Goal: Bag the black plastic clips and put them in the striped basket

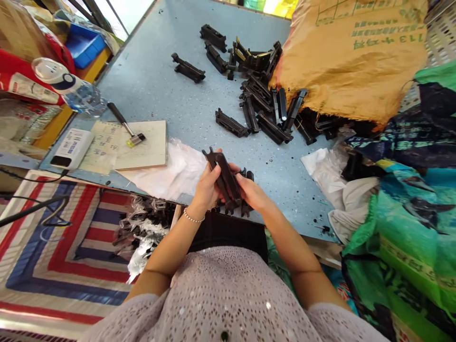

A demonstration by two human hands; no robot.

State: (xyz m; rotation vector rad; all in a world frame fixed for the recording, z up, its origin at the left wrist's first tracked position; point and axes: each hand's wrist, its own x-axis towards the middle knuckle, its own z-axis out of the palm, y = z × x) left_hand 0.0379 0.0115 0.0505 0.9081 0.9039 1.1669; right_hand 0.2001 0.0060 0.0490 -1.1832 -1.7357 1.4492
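A long black plastic part (228,178) is held between my two hands, tilted above the near edge of the blue speckled table (192,109). My left hand (207,185) grips its left side, thumb on top, a beaded bracelet at the wrist. Around its right side close the fingers of my right hand (250,190). More black parts (245,209) lie under and just behind my hands, partly hidden. Farther off, a loose heap of similar black parts (258,92) spreads toward the sack, with one single part (231,123) nearest to me.
An orange woven sack (349,61) stands at the back right, green bags (409,228) at the right edge. To the left are a notepad (149,142), a small black-handled tool (124,123), a white box (73,148) and a water bottle (83,97). White plastic sheeting (178,166) lies beside my left hand.
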